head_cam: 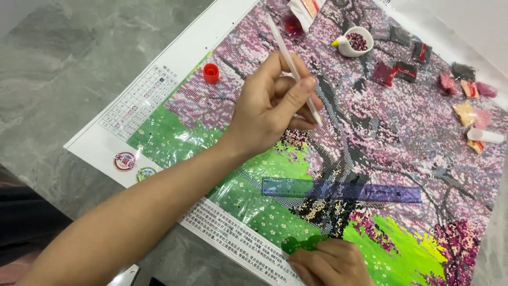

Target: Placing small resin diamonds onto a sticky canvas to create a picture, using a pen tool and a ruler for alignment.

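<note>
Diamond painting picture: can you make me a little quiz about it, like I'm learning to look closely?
1. True or false: the left hand holds a white pen.
2. What colour is the small cap lying on the canvas? A red, B blue, C yellow.
3. What lies in the little white dish?
Key: 1 true; 2 A; 3 dark red beads.

A grey marbled table carries a cherry-blossom bead canvas lying flat.
</note>
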